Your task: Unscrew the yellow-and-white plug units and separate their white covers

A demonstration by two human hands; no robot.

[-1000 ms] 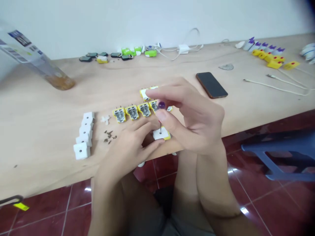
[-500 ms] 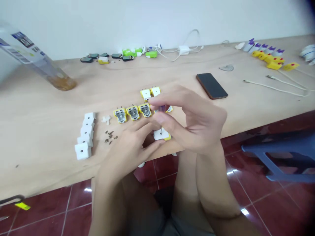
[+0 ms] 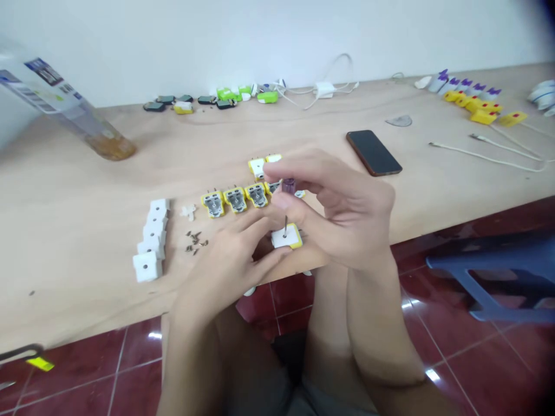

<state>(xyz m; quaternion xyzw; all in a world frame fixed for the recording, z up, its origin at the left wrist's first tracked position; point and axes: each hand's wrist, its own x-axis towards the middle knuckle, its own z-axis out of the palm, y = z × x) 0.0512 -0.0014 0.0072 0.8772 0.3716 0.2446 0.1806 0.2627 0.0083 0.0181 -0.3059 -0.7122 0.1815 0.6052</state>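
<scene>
The right hand [image 3: 347, 214] pinches a purple-handled screwdriver [image 3: 289, 185] between thumb and finger, its long axis close to upright, the shaft running down to the hole in a white-topped yellow plug [image 3: 292, 234] directly below; from the left, the left hand [image 3: 232, 251] clasps that plug between thumb and fingers, near the surface's [image 3: 87, 202] near edge

From the white-and-yellow block [image 3: 281, 239], the way at 9 o'clock is blocked by the left hand [image 3: 236, 245], at 11 o'clock by yellow shells [image 3: 257, 196]. Toward 1 o'clock, beyond the right hand [image 3: 347, 216], free room is left before the phone [image 3: 373, 152].
</scene>
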